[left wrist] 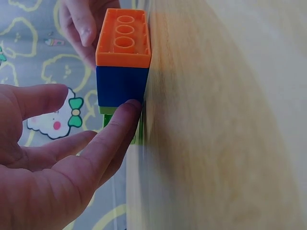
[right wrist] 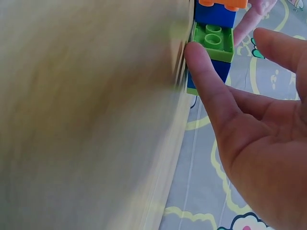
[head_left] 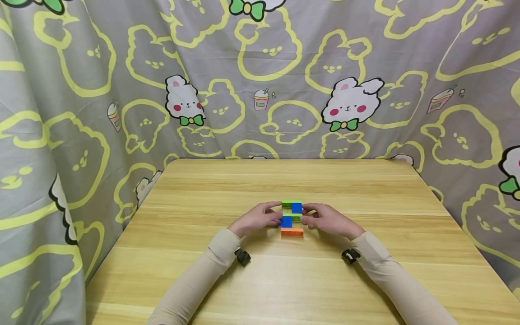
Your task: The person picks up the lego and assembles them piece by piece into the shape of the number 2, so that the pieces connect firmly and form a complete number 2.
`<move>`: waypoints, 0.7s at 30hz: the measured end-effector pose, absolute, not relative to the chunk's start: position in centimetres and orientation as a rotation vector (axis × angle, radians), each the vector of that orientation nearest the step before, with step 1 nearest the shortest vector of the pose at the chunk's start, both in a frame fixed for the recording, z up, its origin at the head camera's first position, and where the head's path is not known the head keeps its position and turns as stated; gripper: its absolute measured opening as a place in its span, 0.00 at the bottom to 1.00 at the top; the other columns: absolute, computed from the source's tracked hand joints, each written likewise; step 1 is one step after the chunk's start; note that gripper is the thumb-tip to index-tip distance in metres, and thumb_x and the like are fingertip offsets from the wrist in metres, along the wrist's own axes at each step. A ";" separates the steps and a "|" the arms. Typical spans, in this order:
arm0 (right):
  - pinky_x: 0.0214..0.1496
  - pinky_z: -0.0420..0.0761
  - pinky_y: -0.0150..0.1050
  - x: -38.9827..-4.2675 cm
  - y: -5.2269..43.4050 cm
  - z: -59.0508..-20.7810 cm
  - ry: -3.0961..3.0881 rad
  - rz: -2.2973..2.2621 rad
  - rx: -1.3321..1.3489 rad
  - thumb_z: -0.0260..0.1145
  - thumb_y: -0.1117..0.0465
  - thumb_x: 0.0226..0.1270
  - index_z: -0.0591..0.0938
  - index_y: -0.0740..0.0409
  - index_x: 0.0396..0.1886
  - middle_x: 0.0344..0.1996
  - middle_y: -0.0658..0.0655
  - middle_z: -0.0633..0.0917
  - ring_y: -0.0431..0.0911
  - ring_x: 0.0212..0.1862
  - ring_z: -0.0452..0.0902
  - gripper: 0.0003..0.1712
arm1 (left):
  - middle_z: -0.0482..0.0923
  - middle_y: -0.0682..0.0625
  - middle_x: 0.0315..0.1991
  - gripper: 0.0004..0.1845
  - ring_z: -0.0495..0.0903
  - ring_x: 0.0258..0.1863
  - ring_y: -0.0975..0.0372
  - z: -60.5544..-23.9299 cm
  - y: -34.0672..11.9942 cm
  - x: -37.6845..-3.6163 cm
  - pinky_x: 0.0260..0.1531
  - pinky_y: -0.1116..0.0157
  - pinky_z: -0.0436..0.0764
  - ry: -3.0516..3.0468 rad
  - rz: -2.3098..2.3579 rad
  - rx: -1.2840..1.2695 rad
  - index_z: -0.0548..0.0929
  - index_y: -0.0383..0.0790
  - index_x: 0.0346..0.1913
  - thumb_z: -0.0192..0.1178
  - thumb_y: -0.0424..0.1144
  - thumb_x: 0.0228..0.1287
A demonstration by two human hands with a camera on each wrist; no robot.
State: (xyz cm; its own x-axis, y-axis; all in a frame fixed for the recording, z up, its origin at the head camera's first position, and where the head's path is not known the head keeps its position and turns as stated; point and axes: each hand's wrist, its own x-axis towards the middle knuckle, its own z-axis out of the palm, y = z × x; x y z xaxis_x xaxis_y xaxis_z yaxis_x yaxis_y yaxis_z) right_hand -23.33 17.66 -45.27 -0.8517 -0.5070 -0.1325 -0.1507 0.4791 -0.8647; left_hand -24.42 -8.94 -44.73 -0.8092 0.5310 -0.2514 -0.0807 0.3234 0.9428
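block row (head_left: 292,219) | between both hands' fingers (head_left: 275,218) | touched each side

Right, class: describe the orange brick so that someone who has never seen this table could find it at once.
Start at the wooden table in front of the bunny-print curtain and look to its middle, where the left hand and right hand meet around a row of toy bricks. The orange brick sits at the end nearest the person. It is the only orange piece; its neighbours are blue and green.
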 end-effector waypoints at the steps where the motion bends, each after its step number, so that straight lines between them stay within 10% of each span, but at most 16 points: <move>1: 0.53 0.85 0.46 -23.3 17.7 -45.3 2.367 -1.317 -0.552 0.61 0.56 0.79 0.68 0.70 0.73 0.58 0.65 0.80 0.52 0.53 0.84 0.32 | 0.79 0.34 0.58 0.32 0.84 0.54 0.53 -44.7 -8.9 -24.4 0.59 0.57 0.81 2.061 1.519 0.393 0.60 0.35 0.79 0.55 0.40 0.79; 21: 0.51 0.85 0.41 -23.1 18.3 -45.1 2.441 -1.252 -0.553 0.61 0.54 0.79 0.68 0.69 0.73 0.61 0.64 0.80 0.51 0.56 0.83 0.33 | 0.77 0.36 0.60 0.32 0.82 0.58 0.48 -44.1 -10.2 -24.3 0.59 0.55 0.81 2.129 1.495 0.419 0.61 0.34 0.78 0.56 0.43 0.79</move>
State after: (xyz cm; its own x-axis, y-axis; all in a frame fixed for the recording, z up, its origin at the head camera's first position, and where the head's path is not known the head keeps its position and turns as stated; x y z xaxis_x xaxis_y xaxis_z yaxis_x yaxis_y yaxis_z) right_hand -23.10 18.31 -45.07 -0.8660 -0.4850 -0.1215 -0.1844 0.5357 -0.8240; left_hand -24.31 -10.18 -44.13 -0.8272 0.5160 -0.2226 -0.0341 0.3493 0.9364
